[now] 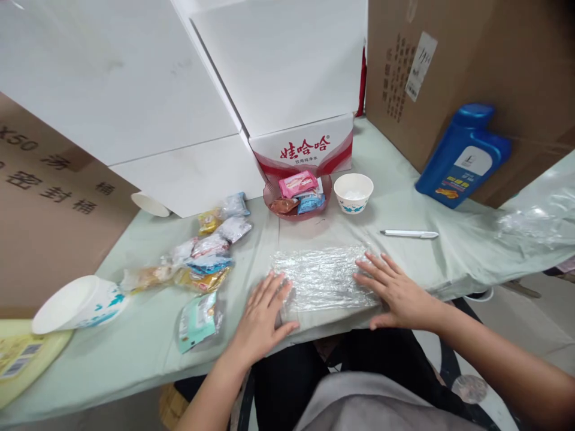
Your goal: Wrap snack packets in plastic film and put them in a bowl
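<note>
A crinkled sheet of clear plastic film (326,278) lies flat near the table's front edge. My left hand (265,311) rests at its left side, fingers spread, with the fingertips at the film's edge. Over the right end lies my right hand (390,290), its fingers also spread and touching the film. Neither hand grips anything. Behind the film stands a pink translucent bowl (274,206) of wrapped snacks, with a pink packet (297,184) on top. Beside that bowl is a white paper cup (353,194) with something whitish inside. A white pen (411,234) lies to the right.
Several wrapped snacks (209,245) and a green packet (197,322) lie on the left. A paper cup (85,302) is tipped over there. At the right stand a blue bottle (465,158) and a cardboard box (449,66). White boxes (287,66) line the back.
</note>
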The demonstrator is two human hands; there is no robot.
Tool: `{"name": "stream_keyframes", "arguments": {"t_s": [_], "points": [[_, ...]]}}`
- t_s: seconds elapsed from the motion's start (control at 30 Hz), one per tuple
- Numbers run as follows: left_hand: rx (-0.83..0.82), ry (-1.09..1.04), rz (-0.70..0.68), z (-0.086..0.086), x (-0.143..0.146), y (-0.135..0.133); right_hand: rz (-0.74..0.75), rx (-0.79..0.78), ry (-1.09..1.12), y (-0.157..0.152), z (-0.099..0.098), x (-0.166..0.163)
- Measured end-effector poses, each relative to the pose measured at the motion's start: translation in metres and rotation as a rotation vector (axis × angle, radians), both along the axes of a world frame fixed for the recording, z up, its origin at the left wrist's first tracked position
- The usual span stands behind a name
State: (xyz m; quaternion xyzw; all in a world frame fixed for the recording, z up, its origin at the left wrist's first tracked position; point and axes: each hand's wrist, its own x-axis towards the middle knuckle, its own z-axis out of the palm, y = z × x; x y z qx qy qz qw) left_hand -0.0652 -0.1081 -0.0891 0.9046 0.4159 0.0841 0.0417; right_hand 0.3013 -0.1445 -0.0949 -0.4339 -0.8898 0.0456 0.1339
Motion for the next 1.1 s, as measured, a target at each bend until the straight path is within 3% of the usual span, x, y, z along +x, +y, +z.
{"name": "stream_keyframes", "arguments": {"t_s": [0.1, 0.33, 0.4, 0.57, 0.73, 0.87, 1.0, 1.1], "points": [[-0.025, -0.086, -0.088, 0.003, -0.003, -0.013, 0.075, -0.024, 0.103, -0.019, 0.000, 0.004], [-0.154, -0.304, -0.080, 0.011, -0.005, -0.018, -0.083, 0.022, 0.444, -0.026, 0.011, 0.013], [-0.225, -0.380, 0.000, 0.015, -0.003, -0.013, -0.173, 0.009, 0.452, -0.019, 0.015, 0.012], [-0.277, -0.506, 0.394, 0.018, 0.006, 0.009, -0.390, -0.001, 0.381, 0.007, 0.011, 0.003], [-0.163, -0.342, 0.578, 0.008, 0.021, 0.031, -0.525, 0.017, 0.101, 0.029, -0.002, -0.010], [-0.074, -0.127, 0.623, 0.005, 0.025, 0.036, -0.562, 0.064, -0.064, 0.035, -0.004, -0.012], [0.273, -0.141, 0.570, 0.015, 0.028, 0.029, -0.485, 0.238, 0.019, 0.034, 0.007, -0.013], [0.376, -0.174, 0.342, 0.019, 0.042, 0.018, -0.272, 0.296, 0.056, 0.032, 0.011, -0.025]]}}
